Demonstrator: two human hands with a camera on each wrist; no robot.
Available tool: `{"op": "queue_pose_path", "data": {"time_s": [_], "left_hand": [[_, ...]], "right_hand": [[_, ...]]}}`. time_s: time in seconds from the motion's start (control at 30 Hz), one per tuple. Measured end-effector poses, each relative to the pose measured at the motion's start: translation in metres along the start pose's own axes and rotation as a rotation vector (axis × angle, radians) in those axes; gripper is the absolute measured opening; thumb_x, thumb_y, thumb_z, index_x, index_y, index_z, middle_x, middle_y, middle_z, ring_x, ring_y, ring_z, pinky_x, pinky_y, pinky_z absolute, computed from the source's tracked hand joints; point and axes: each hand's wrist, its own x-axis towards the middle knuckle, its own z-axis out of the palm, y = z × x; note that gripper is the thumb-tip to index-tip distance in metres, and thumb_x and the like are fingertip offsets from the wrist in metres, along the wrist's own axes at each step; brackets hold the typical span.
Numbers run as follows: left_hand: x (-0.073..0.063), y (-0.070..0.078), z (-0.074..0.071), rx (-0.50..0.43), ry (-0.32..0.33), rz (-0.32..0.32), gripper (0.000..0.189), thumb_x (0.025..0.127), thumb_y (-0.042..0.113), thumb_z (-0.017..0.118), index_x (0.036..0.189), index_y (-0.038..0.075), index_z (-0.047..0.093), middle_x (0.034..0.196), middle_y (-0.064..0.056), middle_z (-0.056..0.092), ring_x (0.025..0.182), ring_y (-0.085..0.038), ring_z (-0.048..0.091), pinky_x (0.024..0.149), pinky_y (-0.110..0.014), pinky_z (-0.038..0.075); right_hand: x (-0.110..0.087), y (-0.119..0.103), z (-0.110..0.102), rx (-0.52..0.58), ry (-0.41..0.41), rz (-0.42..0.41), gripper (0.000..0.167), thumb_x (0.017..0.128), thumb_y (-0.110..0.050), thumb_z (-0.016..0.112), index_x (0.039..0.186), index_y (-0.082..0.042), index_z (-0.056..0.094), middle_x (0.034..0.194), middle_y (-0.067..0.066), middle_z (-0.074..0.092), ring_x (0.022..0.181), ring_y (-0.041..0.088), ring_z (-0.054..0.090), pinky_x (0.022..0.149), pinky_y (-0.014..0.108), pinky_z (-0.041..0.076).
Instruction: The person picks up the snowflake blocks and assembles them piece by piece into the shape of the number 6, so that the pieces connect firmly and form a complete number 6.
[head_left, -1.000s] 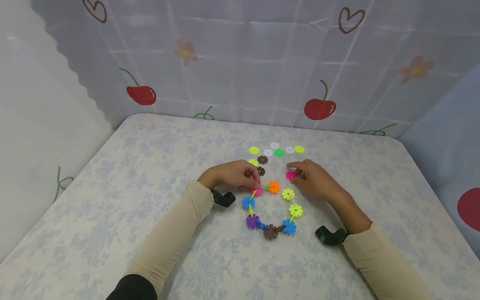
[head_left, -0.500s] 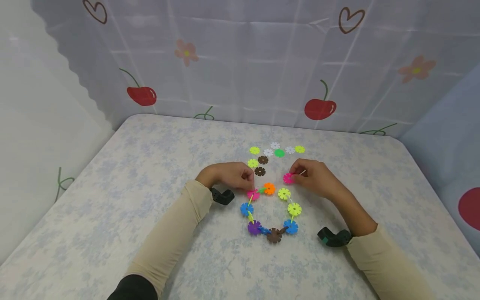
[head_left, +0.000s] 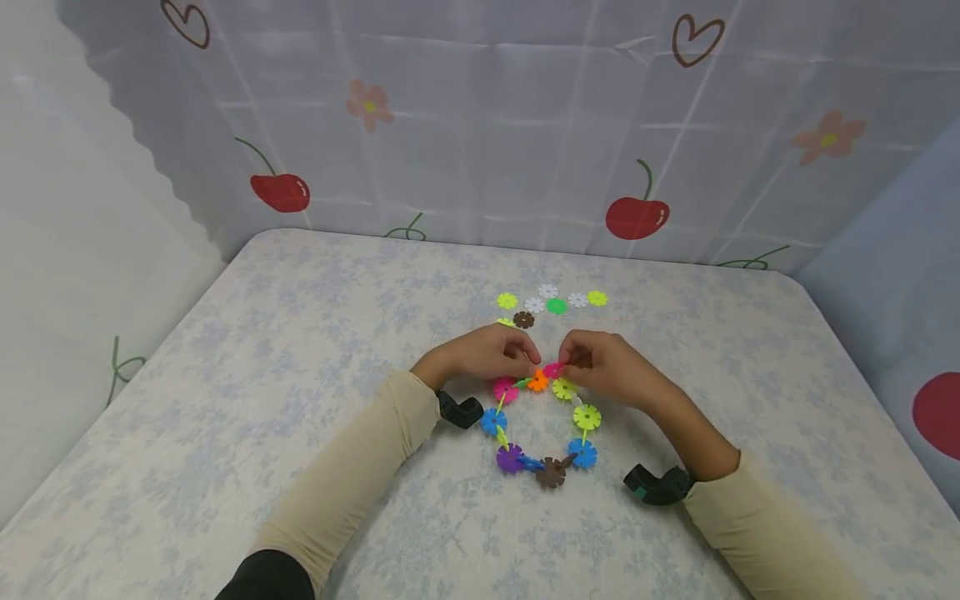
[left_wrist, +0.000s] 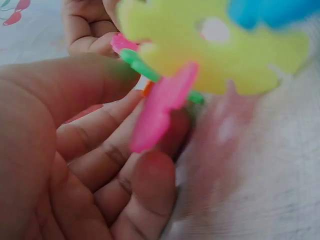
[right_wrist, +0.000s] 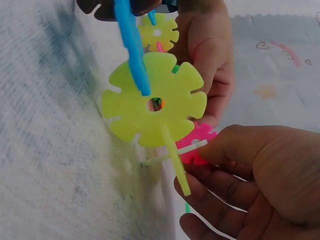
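A ring-shaped chain of slotted plastic snowflake discs lies on the table, linked edge to edge. My left hand (head_left: 491,352) pinches the orange disc (head_left: 537,381) at one end of the chain, and in the left wrist view a green disc (left_wrist: 134,61) and a pink disc (left_wrist: 162,112) lie close to its fingers. Between thumb and fingers my right hand (head_left: 611,367) holds a loose pink disc (head_left: 552,370), right at the orange one's edge. Just below it is the yellow disc (head_left: 563,388) at the chain's other end. The right wrist view has a white disc (right_wrist: 192,147) overlapping the held pink one.
Behind the hands lie several loose discs: yellow (head_left: 507,301), brown (head_left: 523,320), green (head_left: 557,307) and white (head_left: 548,291). The chain's blue (head_left: 582,453), brown (head_left: 551,472) and purple (head_left: 509,459) discs form its near side. A printed curtain (head_left: 480,125) hangs behind the table.
My left hand has shifted right from the chain's pink disc to the orange one. The right hand has brought its pink disc leftward to the orange disc, and the chain's near side has shifted slightly.
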Motion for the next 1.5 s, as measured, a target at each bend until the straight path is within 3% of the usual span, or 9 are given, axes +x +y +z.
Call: {"op": "queue_pose_path", "data": {"time_s": [0.13, 0.57, 0.9, 1.2, 1.5], "left_hand": [[-0.001, -0.001, 0.000, 0.020, 0.013, 0.000, 0.016, 0.098, 0.013, 0.066, 0.112, 0.006, 0.071, 0.091, -0.002, 0.071, 0.079, -0.016, 0.061, 0.079, -0.028, 0.050], [-0.002, -0.004, -0.003, -0.051, 0.029, -0.004, 0.012, 0.098, 0.008, 0.065, 0.108, 0.004, 0.072, 0.095, -0.002, 0.069, 0.080, -0.014, 0.055, 0.076, -0.027, 0.047], [-0.001, -0.005, -0.004, -0.065, 0.027, -0.012, 0.012, 0.098, 0.008, 0.066, 0.108, 0.003, 0.071, 0.086, -0.004, 0.068, 0.071, -0.014, 0.055, 0.071, -0.027, 0.047], [-0.003, -0.004, -0.002, -0.093, 0.019, -0.003, 0.011, 0.098, 0.005, 0.064, 0.107, 0.002, 0.070, 0.081, -0.004, 0.066, 0.066, -0.014, 0.051, 0.067, -0.026, 0.045], [-0.001, -0.005, -0.003, -0.059, 0.029, 0.027, 0.012, 0.096, 0.002, 0.064, 0.104, 0.001, 0.071, 0.082, -0.003, 0.067, 0.067, -0.013, 0.053, 0.070, -0.026, 0.046]], "right_hand": [[0.001, 0.000, 0.003, -0.011, -0.018, 0.006, 0.014, 0.091, 0.001, 0.071, 0.090, -0.010, 0.062, 0.086, 0.000, 0.066, 0.080, 0.020, 0.063, 0.075, 0.036, 0.055], [0.001, -0.001, 0.005, -0.093, -0.044, 0.010, 0.016, 0.089, -0.003, 0.075, 0.086, -0.012, 0.062, 0.078, -0.004, 0.065, 0.068, 0.017, 0.058, 0.065, 0.035, 0.053], [0.000, -0.003, 0.007, -0.126, -0.029, -0.008, 0.018, 0.089, -0.004, 0.076, 0.083, -0.012, 0.062, 0.073, -0.005, 0.063, 0.063, 0.016, 0.055, 0.059, 0.032, 0.049], [0.000, -0.015, 0.014, -0.303, 0.030, 0.018, 0.020, 0.087, -0.007, 0.078, 0.079, -0.016, 0.061, 0.073, -0.006, 0.059, 0.066, 0.016, 0.053, 0.063, 0.033, 0.049], [0.000, -0.020, 0.019, -0.339, 0.056, -0.082, 0.019, 0.088, -0.004, 0.077, 0.080, -0.014, 0.062, 0.070, -0.007, 0.055, 0.065, 0.014, 0.050, 0.061, 0.030, 0.047]]}}
